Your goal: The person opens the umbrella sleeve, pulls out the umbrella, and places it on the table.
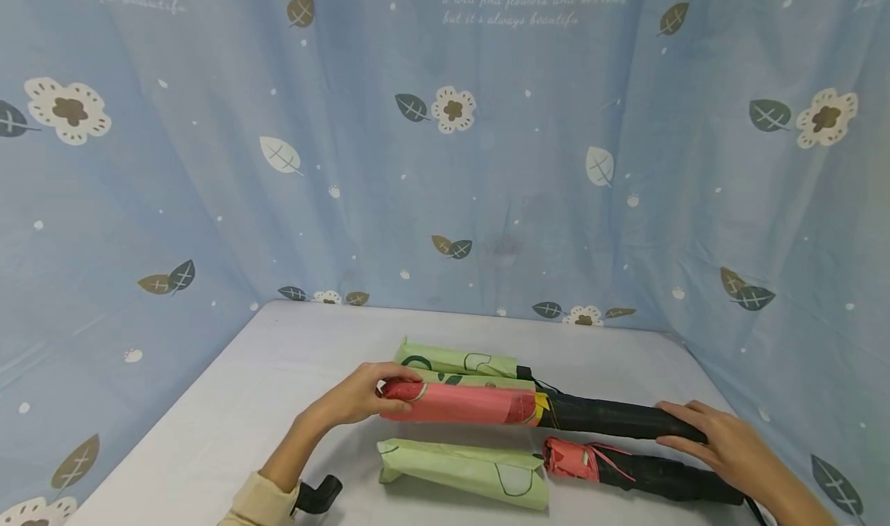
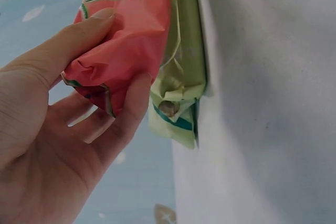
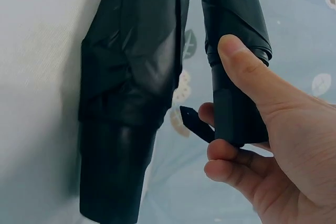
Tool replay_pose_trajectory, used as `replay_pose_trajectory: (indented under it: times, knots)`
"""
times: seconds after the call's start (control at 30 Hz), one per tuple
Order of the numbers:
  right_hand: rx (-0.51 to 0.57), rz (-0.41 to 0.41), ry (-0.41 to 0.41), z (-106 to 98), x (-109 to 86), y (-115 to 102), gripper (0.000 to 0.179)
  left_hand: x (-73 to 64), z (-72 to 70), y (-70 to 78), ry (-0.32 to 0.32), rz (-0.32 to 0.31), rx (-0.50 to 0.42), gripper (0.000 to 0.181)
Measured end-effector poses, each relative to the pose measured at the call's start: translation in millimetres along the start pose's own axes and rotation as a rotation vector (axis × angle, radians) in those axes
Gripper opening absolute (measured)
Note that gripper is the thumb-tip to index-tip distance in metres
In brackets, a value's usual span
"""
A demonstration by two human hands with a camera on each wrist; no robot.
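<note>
Both hands hold a folded umbrella point(image 1: 605, 416) level over the table, its far-left half covered by a red watermelon-print sleeve point(image 1: 459, 402). My left hand point(image 1: 358, 395) grips the sleeve's closed end, thumb on one side and fingers on the other, as the left wrist view shows of the red sleeve point(image 2: 128, 45). At the other end, my right hand point(image 1: 723, 437) holds the black handle point(image 3: 239, 111) between thumb and fingers. Nearer me lies a second black umbrella point(image 1: 660, 473) with a crumpled red end and a red strap.
A pale green sleeve-like bundle point(image 1: 466, 472) lies on the white table point(image 1: 313, 341), left of the second umbrella. Behind the held umbrella is another green bundle point(image 1: 459, 358) with a black tip. A blue patterned curtain point(image 1: 375, 201) encloses the back and sides.
</note>
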State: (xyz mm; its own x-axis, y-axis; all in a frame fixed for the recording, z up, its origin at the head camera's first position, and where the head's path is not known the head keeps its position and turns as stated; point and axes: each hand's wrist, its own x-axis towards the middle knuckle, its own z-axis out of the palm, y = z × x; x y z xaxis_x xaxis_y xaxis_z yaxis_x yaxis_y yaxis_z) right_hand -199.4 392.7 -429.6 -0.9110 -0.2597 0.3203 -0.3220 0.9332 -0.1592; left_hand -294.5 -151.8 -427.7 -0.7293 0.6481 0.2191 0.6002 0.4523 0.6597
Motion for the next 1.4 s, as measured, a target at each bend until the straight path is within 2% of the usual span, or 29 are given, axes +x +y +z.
replay_pose_trajectory:
  times: [0.17,0.47,0.6,0.77,0.83,0.9,1.2,1.3,1.4]
  knots:
    - [-0.003,0.016,-0.065,-0.1,-3.7,9.1,0.052,-2.4,0.7,-1.5,-0.029,0.002,-0.006,0.040]
    - [0.024,-0.044,-0.135,0.7,-8.0,29.4,0.051,-8.2,1.3,-3.8,-0.083,-0.043,-0.009,0.035]
    - [0.092,-0.043,-0.255,1.4,-7.4,39.7,0.054,-9.2,1.3,-6.8,-0.083,-0.018,0.002,0.037]
    - [0.209,0.014,-0.428,2.8,-1.3,48.5,0.062,-11.3,-0.3,-9.5,-0.080,0.009,0.011,0.041]
    - [0.245,0.044,-0.490,3.6,1.6,50.6,0.063,-12.9,-1.0,-10.3,-0.086,0.005,0.006,0.043]
    - [0.276,0.040,-0.542,4.6,3.2,53.2,0.063,-14.4,-1.9,-11.2,-0.089,-0.006,-0.003,0.044]
    - [0.349,0.001,-0.657,5.9,8.0,62.2,0.055,-16.8,-6.1,-12.4,-0.079,-0.007,0.000,0.041]
    - [0.351,-0.021,-0.664,2.8,8.7,64.6,0.051,-16.6,-7.3,-11.6,-0.075,-0.020,-0.009,0.041]
    - [0.375,0.022,-0.670,-3.9,11.3,63.3,0.047,-16.4,-8.5,-10.9,-0.068,-0.027,-0.017,0.042]
